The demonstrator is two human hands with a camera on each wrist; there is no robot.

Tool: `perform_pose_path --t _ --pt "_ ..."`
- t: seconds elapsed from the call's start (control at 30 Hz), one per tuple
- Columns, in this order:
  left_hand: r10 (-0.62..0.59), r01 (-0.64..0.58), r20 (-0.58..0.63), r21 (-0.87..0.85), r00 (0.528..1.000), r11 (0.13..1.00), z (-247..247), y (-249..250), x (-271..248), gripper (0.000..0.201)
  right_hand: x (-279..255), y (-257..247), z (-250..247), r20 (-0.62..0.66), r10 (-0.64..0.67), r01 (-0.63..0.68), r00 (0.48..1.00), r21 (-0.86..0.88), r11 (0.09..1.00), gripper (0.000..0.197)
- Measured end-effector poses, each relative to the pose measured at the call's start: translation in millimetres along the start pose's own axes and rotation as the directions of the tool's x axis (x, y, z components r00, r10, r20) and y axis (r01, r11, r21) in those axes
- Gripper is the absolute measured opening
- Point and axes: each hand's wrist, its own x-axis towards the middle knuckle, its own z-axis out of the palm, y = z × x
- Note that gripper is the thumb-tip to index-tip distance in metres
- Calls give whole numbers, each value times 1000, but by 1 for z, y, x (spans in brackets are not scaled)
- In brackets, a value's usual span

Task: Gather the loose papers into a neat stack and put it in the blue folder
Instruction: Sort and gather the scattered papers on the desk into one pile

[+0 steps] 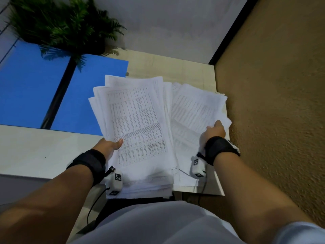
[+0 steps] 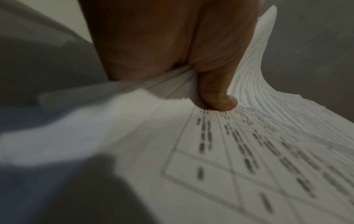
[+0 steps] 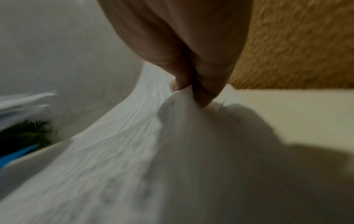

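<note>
From the head view I see my left hand [image 1: 110,144] gripping one sheaf of papers [image 1: 135,120], my right hand [image 1: 215,130] gripping another, both over the surface [image 1: 44,152]; the blue folder [image 1: 84,95] lies open to their left. Left wrist: thumb [image 2: 218,97] presses the printed sheets. Right wrist: fingers [image 3: 206,91] pinch blurred paper.

The pale desk [image 1: 193,71] carries an open blue folder [image 1: 84,95], scattered papers [image 1: 193,106] and a potted fern [image 1: 61,27].
</note>
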Motion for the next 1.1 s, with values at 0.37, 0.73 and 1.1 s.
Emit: perform_pose_path --t 0.37,0.73,1.1 --pt "-60 65 -49 96 997 993 -5 -21 31 128 -25 30 18 142 119 -133 983 95 986 49" --pt "-82 87 -40 134 996 987 4 -8 11 113 -18 -16 -86 -390 -272 394 880 275 877 6" --pt "83 -76 62 -116 995 990 25 16 -38 86 -61 -45 -1 84 -441 426 894 151 892 27"
